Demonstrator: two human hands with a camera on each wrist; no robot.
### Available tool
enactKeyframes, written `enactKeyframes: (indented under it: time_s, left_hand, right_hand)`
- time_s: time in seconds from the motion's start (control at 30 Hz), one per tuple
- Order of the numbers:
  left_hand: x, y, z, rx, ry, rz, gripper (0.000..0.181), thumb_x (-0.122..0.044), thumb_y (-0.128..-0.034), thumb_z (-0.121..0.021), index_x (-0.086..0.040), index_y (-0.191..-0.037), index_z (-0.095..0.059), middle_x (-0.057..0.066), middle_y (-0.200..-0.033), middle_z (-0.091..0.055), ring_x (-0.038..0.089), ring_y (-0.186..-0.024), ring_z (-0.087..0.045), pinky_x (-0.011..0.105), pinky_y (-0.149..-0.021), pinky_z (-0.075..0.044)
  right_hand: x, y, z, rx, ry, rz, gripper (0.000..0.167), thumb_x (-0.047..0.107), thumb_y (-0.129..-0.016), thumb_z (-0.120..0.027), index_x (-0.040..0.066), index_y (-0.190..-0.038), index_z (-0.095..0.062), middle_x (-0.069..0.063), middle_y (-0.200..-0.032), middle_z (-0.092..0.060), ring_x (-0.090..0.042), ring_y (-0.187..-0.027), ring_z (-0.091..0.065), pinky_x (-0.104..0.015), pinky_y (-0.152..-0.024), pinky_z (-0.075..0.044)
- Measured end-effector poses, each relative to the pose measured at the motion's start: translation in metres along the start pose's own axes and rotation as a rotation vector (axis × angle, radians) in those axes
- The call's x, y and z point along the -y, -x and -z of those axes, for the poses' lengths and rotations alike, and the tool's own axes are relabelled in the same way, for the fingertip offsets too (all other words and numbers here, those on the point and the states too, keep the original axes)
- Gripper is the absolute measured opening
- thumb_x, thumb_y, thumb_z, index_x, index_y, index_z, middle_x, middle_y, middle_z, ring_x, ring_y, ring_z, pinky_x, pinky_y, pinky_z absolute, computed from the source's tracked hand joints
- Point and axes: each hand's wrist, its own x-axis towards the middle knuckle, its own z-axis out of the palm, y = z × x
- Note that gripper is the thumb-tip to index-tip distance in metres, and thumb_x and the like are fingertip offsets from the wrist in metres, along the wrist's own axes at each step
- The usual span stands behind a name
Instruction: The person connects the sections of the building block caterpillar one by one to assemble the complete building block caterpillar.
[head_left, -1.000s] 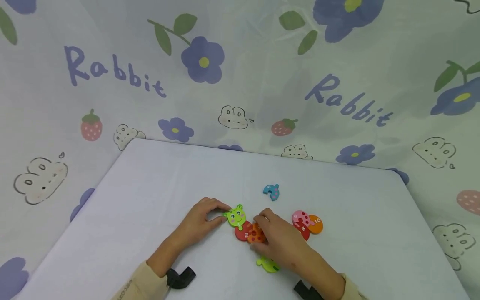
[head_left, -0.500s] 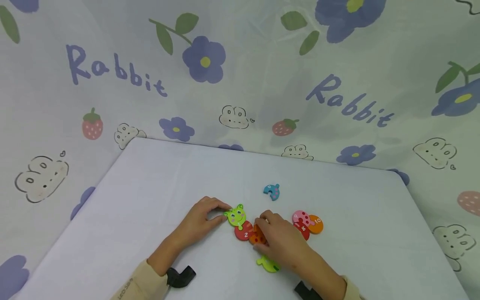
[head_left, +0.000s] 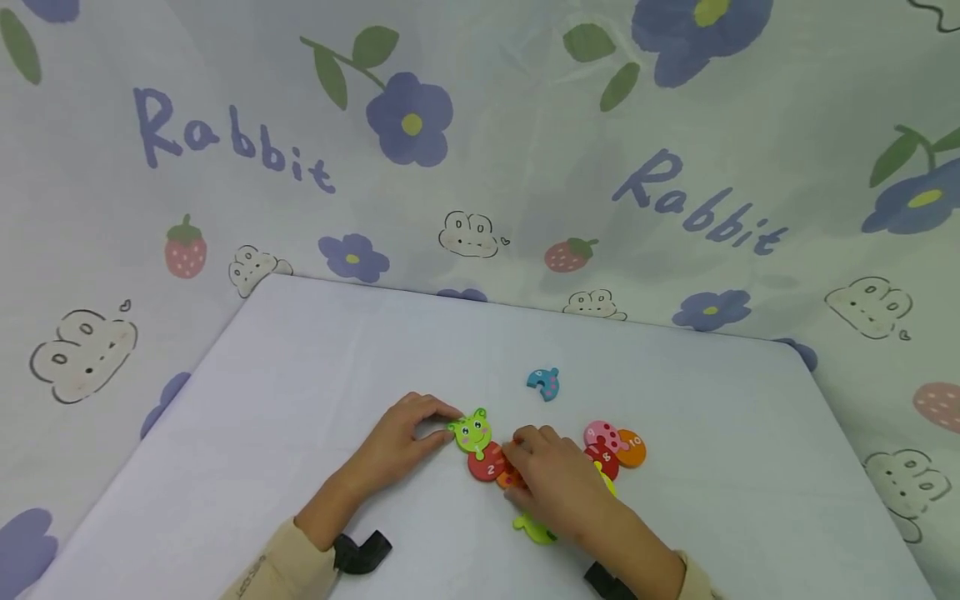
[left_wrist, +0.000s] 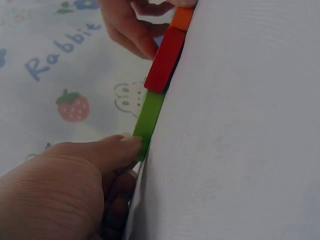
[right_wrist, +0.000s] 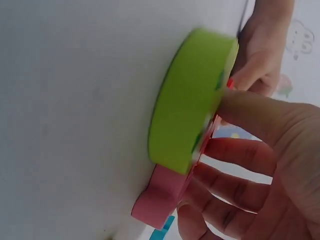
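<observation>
In the head view, my left hand (head_left: 397, 439) pinches a bright green caterpillar-head puzzle piece (head_left: 472, 432) between thumb and fingers. Joined below it is a red piece numbered 2 (head_left: 483, 464). Beyond that comes a dotted orange piece (head_left: 507, 478), gripped by my right hand (head_left: 566, 483), which hides most of it. The left wrist view has the head piece (left_wrist: 150, 115), red piece (left_wrist: 166, 60) and orange piece (left_wrist: 182, 19) in a row on the cloth. A light green piece (head_left: 534, 529) lies partly under my right hand.
A yellow piece (head_left: 607, 482) peeks out right of my right hand. Close behind it lie a red 8 (head_left: 606, 467), a pink 9 (head_left: 597, 433) and an orange 10 (head_left: 634, 450). A blue piece (head_left: 551, 384) lies farther back on the white table (head_left: 360, 350).
My right hand has shifted slightly, its fingertips now nearer the red piece and covering more of the orange one. The yellow piece has come into sight. My left hand stays put.
</observation>
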Motion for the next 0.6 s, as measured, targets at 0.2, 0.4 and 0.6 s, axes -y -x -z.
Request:
enactKeyframes:
  time_s: [0.2,0.4,0.6]
  left_hand:
    - [-0.001,0.000,0.000,0.015,-0.003,0.014,0.032,-0.013,-0.0941,-0.080,-0.026,-0.122,-0.074,-0.021,-0.116,-0.069,0.007,-0.107,-0.057,0.034,-0.094,-0.052]
    - [0.000,0.000,0.000,0.014,-0.019,0.017,0.033,-0.012,-0.0936,-0.080,-0.027,-0.122,-0.073,-0.021,-0.116,-0.068,0.007,-0.108,-0.057,0.036,-0.095,-0.051]
    - [-0.002,-0.001,0.000,0.014,-0.010,0.037,0.032,-0.012,-0.0929,-0.081,-0.026,-0.121,-0.074,-0.022,-0.116,-0.068,0.007,-0.110,-0.058,0.036,-0.097,-0.051]
  right_hand:
    - [-0.013,0.005,0.004,0.046,-0.115,-0.030,0.071,0.047,-0.083,-0.088,0.013,-0.141,-0.064,-0.003,-0.132,-0.064,-0.022,-0.116,-0.057,-0.046,-0.095,-0.056]
    - [-0.022,0.016,0.005,-0.008,-0.079,-0.096,0.056,0.043,-0.080,-0.091,0.014,-0.124,-0.072,0.002,-0.107,-0.067,-0.016,-0.095,-0.058,-0.038,-0.086,-0.057]
    - [-0.024,0.021,0.004,0.023,-0.056,-0.220,0.057,0.050,-0.073,-0.094,0.012,-0.110,-0.073,0.000,-0.094,-0.059,-0.019,-0.091,-0.056,-0.040,-0.084,-0.057]
